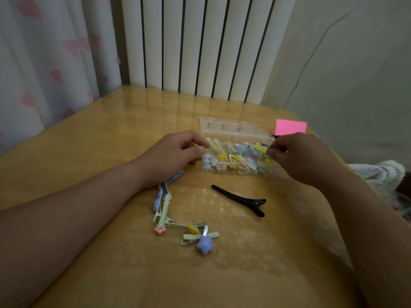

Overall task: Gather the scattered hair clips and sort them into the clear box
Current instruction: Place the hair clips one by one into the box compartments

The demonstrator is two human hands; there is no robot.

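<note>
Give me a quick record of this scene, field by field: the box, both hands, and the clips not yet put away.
box: clear box, lid open, many clips inside
left hand: at the box's left end
right hand: at the box's right end, fingers pinched; contents unclear
loose clips: pastel clips and black clip on table
other: pink note behind box

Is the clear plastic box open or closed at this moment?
Open. The clear plastic box has its transparent lid standing up behind it, and small pastel hair clips show uncovered inside.
</note>
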